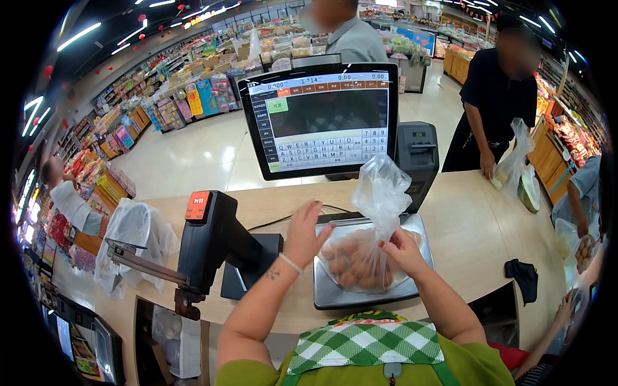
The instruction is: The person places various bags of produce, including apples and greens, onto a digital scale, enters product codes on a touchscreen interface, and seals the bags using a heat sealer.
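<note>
A clear plastic bag (382, 193) of brown eggs (355, 270) rests on the metal pan of a weighing scale (333, 295). My right hand (403, 252) grips the bag's gathered neck, its thumb towards the left. The upper part of the bag stands up loosely above my grip. My left hand (305, 234) is raised to the left of the bag with its fingers apart, holding nothing. Behind the pan stands the scale's touchscreen (318, 120), showing keys and figures. A dark printer unit (417, 159) adjoins it on the right.
Left of my left arm stands a black machine (207, 241) with an orange display and a metal arm. A clear bag roll (128, 241) lies beyond it. On the counter (463, 227), a black cloth item (522, 280) is at right. A person (499, 91) across the counter holds a bag.
</note>
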Action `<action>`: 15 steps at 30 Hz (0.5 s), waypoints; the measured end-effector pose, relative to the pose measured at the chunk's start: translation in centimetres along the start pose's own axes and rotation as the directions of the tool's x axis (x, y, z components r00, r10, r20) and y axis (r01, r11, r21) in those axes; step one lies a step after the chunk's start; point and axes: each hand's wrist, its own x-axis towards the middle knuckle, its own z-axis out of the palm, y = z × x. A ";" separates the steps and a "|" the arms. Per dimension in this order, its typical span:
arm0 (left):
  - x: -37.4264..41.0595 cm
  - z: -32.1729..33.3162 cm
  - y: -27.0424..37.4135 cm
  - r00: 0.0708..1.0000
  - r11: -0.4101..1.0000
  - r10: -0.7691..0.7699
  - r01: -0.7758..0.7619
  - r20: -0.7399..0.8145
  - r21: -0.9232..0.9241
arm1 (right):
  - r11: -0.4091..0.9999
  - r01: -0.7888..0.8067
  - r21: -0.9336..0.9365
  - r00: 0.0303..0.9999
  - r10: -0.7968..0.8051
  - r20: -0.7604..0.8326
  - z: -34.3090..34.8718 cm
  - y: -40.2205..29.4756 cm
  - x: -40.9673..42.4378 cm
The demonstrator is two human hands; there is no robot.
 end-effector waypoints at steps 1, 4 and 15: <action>2.0 -0.6 -0.3 0.998 0.999 0.032 -0.030 -0.057 0.027 | 1.000 0.025 -0.004 0.999 -0.026 -0.024 0.0 -0.2 -0.1; 7.1 -2.1 -1.9 0.968 0.981 0.138 -0.104 -0.211 0.166 | 0.989 0.101 -0.105 0.992 -0.109 -0.070 -0.7 -1.0 -0.7; 15.3 -5.4 -3.6 0.961 0.897 0.126 -0.004 -0.247 0.442 | 1.000 0.013 0.000 0.974 -0.013 -0.226 -4.6 -0.3 -4.8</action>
